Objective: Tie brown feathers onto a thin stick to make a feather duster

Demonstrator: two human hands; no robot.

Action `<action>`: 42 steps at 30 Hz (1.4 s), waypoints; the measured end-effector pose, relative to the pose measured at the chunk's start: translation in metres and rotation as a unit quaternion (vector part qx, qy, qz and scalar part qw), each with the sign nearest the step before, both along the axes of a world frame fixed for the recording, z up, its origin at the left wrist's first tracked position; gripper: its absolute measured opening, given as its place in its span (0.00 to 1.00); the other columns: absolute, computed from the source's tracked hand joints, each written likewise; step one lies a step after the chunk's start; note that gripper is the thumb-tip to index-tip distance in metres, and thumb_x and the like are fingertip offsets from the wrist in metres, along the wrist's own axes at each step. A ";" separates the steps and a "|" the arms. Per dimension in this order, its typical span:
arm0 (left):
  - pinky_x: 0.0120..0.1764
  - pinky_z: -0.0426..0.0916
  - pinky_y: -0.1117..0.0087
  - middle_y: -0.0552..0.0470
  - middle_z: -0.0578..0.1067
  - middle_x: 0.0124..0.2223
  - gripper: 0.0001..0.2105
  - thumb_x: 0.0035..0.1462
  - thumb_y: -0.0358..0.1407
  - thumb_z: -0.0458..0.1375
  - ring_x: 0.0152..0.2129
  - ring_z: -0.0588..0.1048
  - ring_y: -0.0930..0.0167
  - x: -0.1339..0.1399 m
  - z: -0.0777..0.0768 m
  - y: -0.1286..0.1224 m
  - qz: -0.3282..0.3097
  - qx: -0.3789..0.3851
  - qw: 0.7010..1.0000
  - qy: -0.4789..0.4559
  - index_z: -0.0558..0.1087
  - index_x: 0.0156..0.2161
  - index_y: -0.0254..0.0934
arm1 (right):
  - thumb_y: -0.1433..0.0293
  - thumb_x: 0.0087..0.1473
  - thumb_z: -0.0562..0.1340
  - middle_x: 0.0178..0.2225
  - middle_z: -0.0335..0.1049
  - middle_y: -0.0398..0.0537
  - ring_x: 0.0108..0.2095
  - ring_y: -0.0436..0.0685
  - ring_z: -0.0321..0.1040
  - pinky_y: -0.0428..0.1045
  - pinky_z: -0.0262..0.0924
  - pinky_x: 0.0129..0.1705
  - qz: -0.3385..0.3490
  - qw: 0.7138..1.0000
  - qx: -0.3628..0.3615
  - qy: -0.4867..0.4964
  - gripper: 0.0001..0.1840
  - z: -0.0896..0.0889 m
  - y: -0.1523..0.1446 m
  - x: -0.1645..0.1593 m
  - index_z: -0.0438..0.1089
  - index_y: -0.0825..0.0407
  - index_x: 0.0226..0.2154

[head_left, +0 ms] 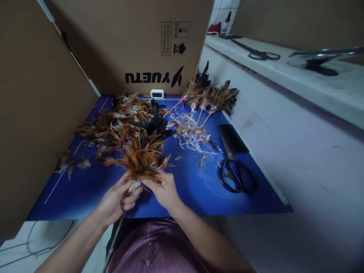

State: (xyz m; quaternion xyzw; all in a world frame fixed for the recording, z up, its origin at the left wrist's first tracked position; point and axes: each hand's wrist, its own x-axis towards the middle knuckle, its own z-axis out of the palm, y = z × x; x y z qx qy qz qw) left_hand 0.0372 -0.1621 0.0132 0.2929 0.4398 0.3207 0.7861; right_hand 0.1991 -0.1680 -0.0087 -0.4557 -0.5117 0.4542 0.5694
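Note:
A feather duster [142, 157] with brown feathers and black ones at its top is held close in front of me, over the front of the blue table. My left hand [118, 199] is closed around its base, where a whitish wrapping [134, 186] shows. From there a thin stick [116, 237] runs down towards my lap. With thumb and fingers, my right hand [165, 190] pinches the lower feathers at the right side of the base; its fingertips are partly hidden. Just behind the duster lies a heap of loose brown feathers [113, 125].
Black-handled scissors [237, 176] lie at the right, touching a dark phone-like slab [233, 138]. Several feather dusters [222, 96] rest at the back right beside tangled plastic strips [193, 142]. A small white digital clock [157, 94] stands before the cardboard wall [113, 45]. A white ledge [298, 72] runs along the right.

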 end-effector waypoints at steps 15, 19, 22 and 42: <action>0.21 0.54 0.76 0.58 0.61 0.22 0.19 0.56 0.49 0.59 0.19 0.58 0.78 0.008 -0.026 -0.006 0.096 0.266 0.937 0.204 0.66 0.26 0.34 | 0.68 0.51 0.63 0.20 0.68 0.41 0.22 0.48 0.60 0.44 0.54 0.27 -0.025 0.994 -0.041 -0.102 0.10 -0.002 0.002 -0.011 0.72 0.53 0.21; 0.19 0.50 0.79 0.60 0.60 0.22 0.20 0.52 0.51 0.62 0.16 0.56 0.81 0.015 -0.024 -0.004 0.154 0.227 0.950 0.146 0.64 0.27 0.34 | 0.69 0.53 0.59 0.19 0.63 0.39 0.22 0.47 0.57 0.44 0.51 0.27 0.029 0.998 -0.047 -0.037 0.13 -0.006 0.005 -0.011 0.68 0.53 0.19; 0.18 0.49 0.81 0.60 0.62 0.23 0.20 0.49 0.49 0.65 0.15 0.56 0.82 0.016 -0.021 -0.003 0.173 0.186 0.960 0.117 0.64 0.30 0.36 | 0.68 0.54 0.60 0.21 0.66 0.40 0.24 0.48 0.59 0.45 0.55 0.30 0.055 0.997 -0.041 -0.026 0.12 -0.008 0.007 -0.009 0.72 0.54 0.23; 0.15 0.51 0.82 0.57 0.63 0.21 0.22 0.48 0.53 0.63 0.16 0.58 0.80 0.010 -0.035 -0.002 0.177 0.189 0.955 0.145 0.68 0.28 0.33 | 0.67 0.47 0.62 0.11 0.43 0.34 0.16 0.43 0.40 0.46 0.38 0.21 -0.059 0.986 -0.113 -0.111 0.25 -0.001 0.010 -0.028 0.49 0.52 0.09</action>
